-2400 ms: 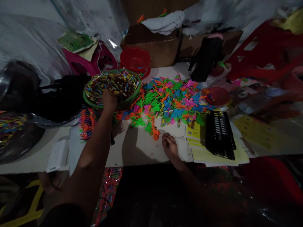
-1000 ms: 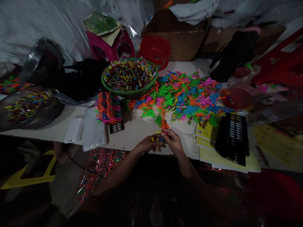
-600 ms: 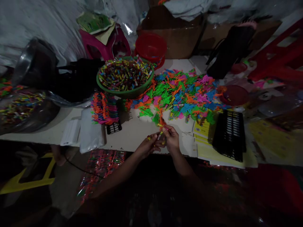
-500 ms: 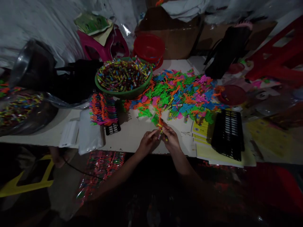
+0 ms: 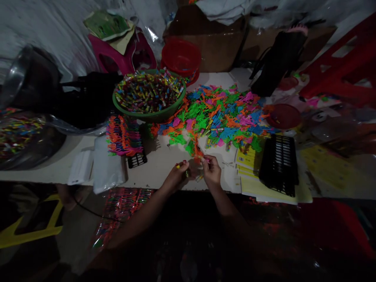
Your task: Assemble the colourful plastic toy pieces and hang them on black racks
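Over the front edge of the white table (image 5: 158,172), my left hand (image 5: 175,177) is closed on small candy-like pieces, with yellow and pink ends showing at the fingertips. My right hand (image 5: 212,171) pinches an orange plastic piece (image 5: 198,153), just in front of the pile. A green plastic piece (image 5: 190,148) lies beside it. Beyond both hands spreads a heap of green, orange, blue and pink plastic pieces (image 5: 217,111), with some small wrapped tubes among them. The two hands are a short gap apart.
A green basin (image 5: 164,114) full of small wrapped tubes stands behind left. Nearer are a black rack with orange and pink pieces (image 5: 125,135) and plastic bags (image 5: 108,168). Black racks (image 5: 279,164) lie on yellow cards (image 5: 273,192) at right. A red bowl (image 5: 283,116) sits behind them.
My hands have moved apart, the left one leftwards with small pieces in its fingers. The right hand now pinches the orange piece. The whole view has shifted slightly.
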{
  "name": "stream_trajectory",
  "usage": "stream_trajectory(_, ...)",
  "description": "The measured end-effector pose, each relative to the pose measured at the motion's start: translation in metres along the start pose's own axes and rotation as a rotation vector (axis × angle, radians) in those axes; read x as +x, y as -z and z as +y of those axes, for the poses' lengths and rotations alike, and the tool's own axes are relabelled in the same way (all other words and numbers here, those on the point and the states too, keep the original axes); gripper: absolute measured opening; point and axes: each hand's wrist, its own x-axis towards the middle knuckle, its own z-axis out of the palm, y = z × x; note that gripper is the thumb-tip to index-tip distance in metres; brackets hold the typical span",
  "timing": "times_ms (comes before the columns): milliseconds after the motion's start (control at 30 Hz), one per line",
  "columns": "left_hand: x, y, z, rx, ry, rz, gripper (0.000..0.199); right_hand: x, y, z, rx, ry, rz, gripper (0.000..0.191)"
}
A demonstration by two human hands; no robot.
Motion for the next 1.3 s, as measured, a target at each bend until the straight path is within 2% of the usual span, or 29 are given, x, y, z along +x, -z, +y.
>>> stream_trajectory(67,-0.003,-0.001,-0.003,-0.137,0.237,-0.243,0.039,-0.001,-0.001,-0.002,-0.126,0.103,-0.062,0.025)
stream_trajectory(100,-0.004,-0.001,-0.005,-0.159,0.303,-0.31,0.038,0.0,-0.001,-0.002,-0.148,0.118,-0.091,0.024)
stream_trajectory(133,-0.005,0.0,-0.008,-0.17,0.344,-0.326,0.037,0.001,-0.001,-0.002,-0.154,0.124,-0.098,0.024)
stream_trajectory(233,-0.003,0.008,-0.01,-0.267,0.371,-0.194,0.03,0.005,0.007,0.0,-0.12,0.111,-0.054,0.026)
stream_trajectory(267,-0.001,0.012,-0.01,-0.317,0.362,-0.157,0.029,0.007,0.011,0.001,-0.111,0.113,-0.119,0.025)
stream_trajectory(300,0.0,0.016,-0.009,-0.356,0.353,-0.146,0.029,0.008,0.016,0.002,-0.112,0.118,-0.25,0.024)
stream_trajectory(367,0.003,0.025,-0.006,-0.363,0.355,-0.201,0.033,0.008,0.022,0.004,-0.136,0.113,-0.583,0.021)
stream_trajectory(400,0.004,0.028,-0.006,-0.333,0.365,-0.23,0.034,0.008,0.023,0.005,-0.147,0.101,-0.702,0.023)
stream_trajectory(433,0.006,0.031,-0.005,-0.296,0.372,-0.235,0.034,0.009,0.023,0.006,-0.15,0.086,-0.759,0.027)
stream_trajectory(467,0.007,0.033,-0.005,-0.262,0.38,-0.215,0.033,0.011,0.022,0.008,-0.148,0.073,-0.744,0.033)
stream_trajectory(500,0.008,0.034,-0.005,-0.239,0.39,-0.171,0.032,0.015,0.021,0.009,-0.154,0.066,-0.659,0.037)
stream_trajectory(567,0.01,0.034,-0.006,-0.25,0.411,-0.055,0.029,0.025,0.016,0.012,-0.261,0.082,-0.381,0.041)
stream_trajectory(633,0.013,0.032,-0.008,-0.331,0.4,0.03,0.027,0.036,0.01,0.016,-0.519,0.121,-0.13,0.043)
stream_trajectory(667,0.014,0.031,-0.009,-0.385,0.363,0.054,0.027,0.041,0.007,0.017,-0.676,0.139,-0.069,0.045)
stream_trajectory(767,0.017,0.027,-0.011,-0.497,0.197,0.102,0.028,0.047,0.0,0.022,-1.022,0.177,-0.102,0.05)
stream_trajectory(833,0.018,0.025,-0.012,-0.497,0.124,0.131,0.031,0.045,-0.002,0.025,-1.087,0.2,-0.122,0.05)
stream_trajectory(900,0.018,0.025,-0.014,-0.467,0.09,0.158,0.034,0.043,0.001,0.028,-1.072,0.23,-0.085,0.05)
stream_trajectory(1033,0.019,0.021,-0.019,-0.441,0.07,0.15,0.036,0.041,0.014,0.032,-0.856,0.235,-0.03,0.042)
stream_trajectory(1133,0.02,0.013,-0.019,-0.424,0.072,0.165,0.037,0.04,0.022,0.03,-0.404,0.018,-0.026,0.029)
stream_trajectory(1233,0.018,0.002,-0.013,-0.338,0.045,0.157,0.038,0.03,0.018,0.02,0.113,-0.228,-0.034,0.027)
stream_trajectory(1300,0.014,-0.004,-0.008,-0.28,0.017,0.127,0.04,0.02,0.009,0.01,0.301,-0.278,-0.052,0.028)
